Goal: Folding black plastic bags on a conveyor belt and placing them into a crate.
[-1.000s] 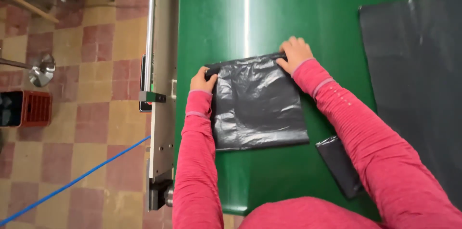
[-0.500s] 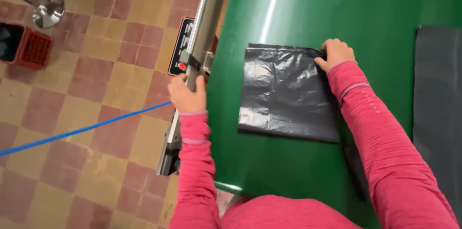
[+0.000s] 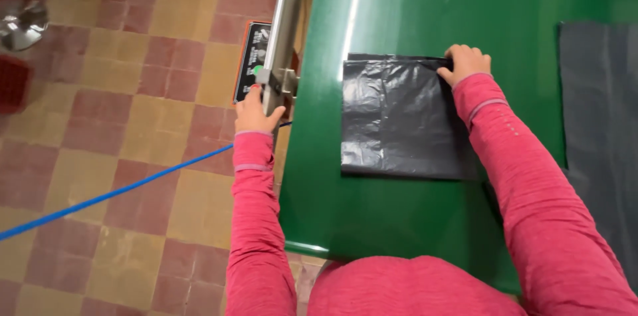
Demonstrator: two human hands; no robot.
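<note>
Bag [image 3: 399, 120]: black plastic, folded flat into a near-square, in the middle of the frame on the green tabletop [image 3: 412, 223]; slightly longer top to bottom, so long axis runs up the frame, away from the person; edges square to the tabletop's left edge; wrinkled, glossy surface.
Bag's far edge: a darker folded strip along the top, pointing to the upper part of the frame.
Right hand [image 3: 465, 63]: at the bag's upper right corner, fingers curled over the far edge, pressing or pinching it; exact grip cannot be told.
Left hand [image 3: 251, 111]: left of centre, off the tabletop, fingers up against a metal bracket [image 3: 276, 80] on the steel bar [image 3: 289, 10]; grasping nothing that can be seen, well apart from the bag.
Panel [image 3: 251, 63]: dark, orange-rimmed, just left of the bar, above the left hand.
Sheet [image 3: 598, 136]: grey-black plastic, flat, at the right edge of the frame, apart from the bag.
Floor [image 3: 119, 123]: red and yellow tiles, left half of the frame, crossed by a blue line [image 3: 113, 193].
Sleeves: pink, both arms.
</note>
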